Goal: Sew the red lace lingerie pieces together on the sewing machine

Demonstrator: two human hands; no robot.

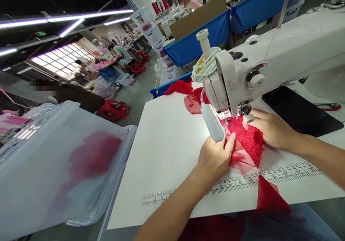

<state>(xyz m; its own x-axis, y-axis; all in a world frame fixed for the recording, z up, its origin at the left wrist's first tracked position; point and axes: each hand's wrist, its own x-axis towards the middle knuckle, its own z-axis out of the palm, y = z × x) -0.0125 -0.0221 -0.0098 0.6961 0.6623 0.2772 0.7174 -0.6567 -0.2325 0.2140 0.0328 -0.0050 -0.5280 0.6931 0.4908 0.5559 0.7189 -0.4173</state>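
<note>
Under the needle of a white sewing machine (pixel 229 79) lies red lace fabric (pixel 249 140) with sheer red mesh along its near side. My left hand (pixel 217 153) is closed at the mesh in front of the presser foot (pixel 228 122), thumb and fingers pinching its edge. On the other side, my right hand (pixel 265 126) grips the lace, its fingertips partly behind the tension knob (pixel 248 118). A grey lamp head (pixel 212 122) hangs close above my left hand and lights the stitching spot. More red mesh (pixel 271 196) drapes over the table's front edge.
A printed ruler (pixel 234 184) runs along the white table (pixel 151 144). A black phone (pixel 302 109) lies right of the machine, near a red-handled tool (pixel 327 107). Red fabric (pixel 179 87) lies at the far edge. A translucent bin (pixel 54 162) stands left; people work farther back.
</note>
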